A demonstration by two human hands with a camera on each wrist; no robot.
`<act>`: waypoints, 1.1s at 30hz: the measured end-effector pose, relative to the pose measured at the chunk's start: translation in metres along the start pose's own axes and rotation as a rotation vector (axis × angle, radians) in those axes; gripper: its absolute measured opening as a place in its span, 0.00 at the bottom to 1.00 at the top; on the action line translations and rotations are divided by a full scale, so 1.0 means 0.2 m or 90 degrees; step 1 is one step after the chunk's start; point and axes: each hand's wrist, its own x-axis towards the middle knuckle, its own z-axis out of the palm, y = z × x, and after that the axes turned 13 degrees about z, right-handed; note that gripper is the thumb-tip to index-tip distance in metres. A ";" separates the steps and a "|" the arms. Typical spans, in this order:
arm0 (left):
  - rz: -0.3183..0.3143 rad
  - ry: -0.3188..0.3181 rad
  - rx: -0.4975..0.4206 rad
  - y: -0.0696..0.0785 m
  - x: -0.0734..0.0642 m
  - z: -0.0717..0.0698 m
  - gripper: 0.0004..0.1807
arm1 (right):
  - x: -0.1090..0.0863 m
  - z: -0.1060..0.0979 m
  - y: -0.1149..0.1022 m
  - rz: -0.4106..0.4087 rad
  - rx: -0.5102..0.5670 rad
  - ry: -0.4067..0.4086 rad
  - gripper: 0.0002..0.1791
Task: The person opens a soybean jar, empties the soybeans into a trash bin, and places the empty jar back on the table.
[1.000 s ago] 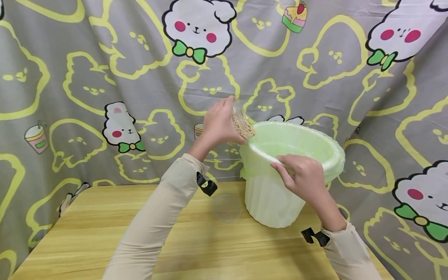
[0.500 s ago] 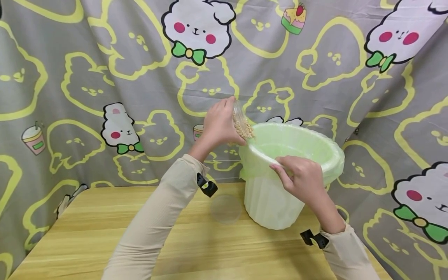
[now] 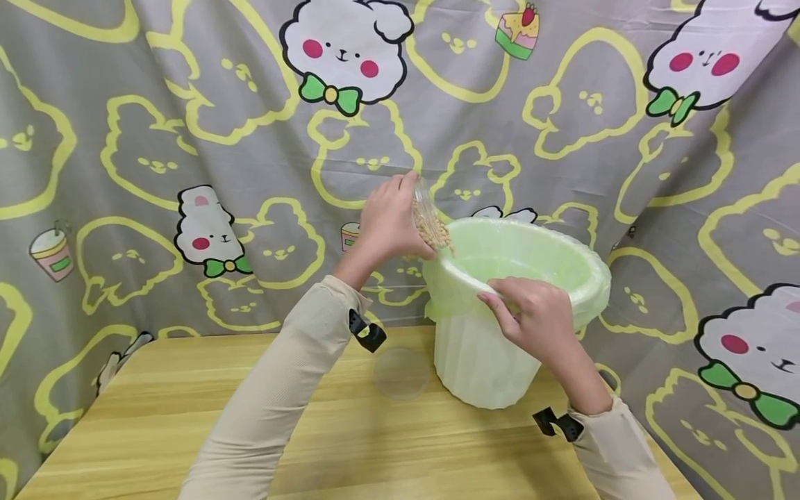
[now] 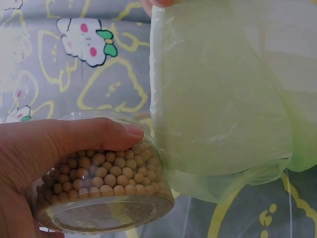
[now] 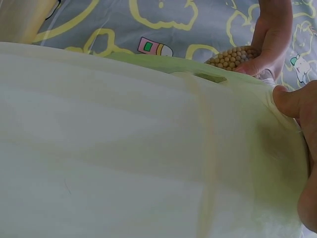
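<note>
My left hand (image 3: 390,215) grips a clear jar (image 4: 106,171) of small round beige balls (image 4: 114,173), its thumb laid across the side. In the head view the jar tilts toward the bin's left rim, and the balls gather at its lower end close by the rim. A pale, ribbed waste bin (image 3: 487,364) stands on the table, lined with a thin green bag (image 3: 459,298) folded over the rim. On the near rim, my right hand (image 3: 537,316) pinches bag and edge between thumb and fingers. The bin hides part of that hand in the right wrist view.
A clear round lid (image 3: 401,375) lies flat on the wooden table (image 3: 350,430), left of the bin. Behind hangs a grey cartoon-print curtain (image 3: 262,167), close to the bin's back. A dark wrist strap (image 3: 367,332) sits on the left sleeve.
The head view has shifted very slightly. Both hands, the jar and the bin keep nearly the same places relative to one another.
</note>
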 end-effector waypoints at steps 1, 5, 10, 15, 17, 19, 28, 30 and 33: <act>0.001 0.001 0.002 0.00 0.00 0.00 0.75 | 0.00 0.00 0.00 -0.003 -0.003 0.001 0.32; 0.002 0.004 0.002 0.00 0.00 -0.01 0.75 | 0.01 0.00 0.00 -0.006 -0.011 0.000 0.32; -0.012 0.015 -0.021 0.01 0.00 0.00 0.73 | 0.01 0.00 0.01 -0.011 -0.019 0.001 0.32; -0.008 0.032 -0.039 0.02 0.00 0.01 0.73 | 0.00 0.00 0.00 -0.003 -0.015 0.003 0.32; 0.004 0.037 -0.034 0.02 0.00 0.01 0.72 | 0.00 0.00 0.00 -0.001 -0.016 0.003 0.32; 0.013 0.040 -0.027 0.02 0.00 0.01 0.72 | -0.01 0.00 0.00 0.000 -0.014 0.002 0.32; 0.015 0.031 -0.021 0.02 -0.01 0.00 0.73 | 0.00 0.01 0.00 -0.008 -0.017 0.003 0.32; 0.016 0.029 -0.019 0.02 0.00 0.00 0.73 | 0.00 0.01 0.00 -0.007 -0.018 0.004 0.31; 0.020 0.029 -0.013 0.03 0.00 0.00 0.73 | 0.00 0.01 0.00 -0.005 -0.018 0.004 0.31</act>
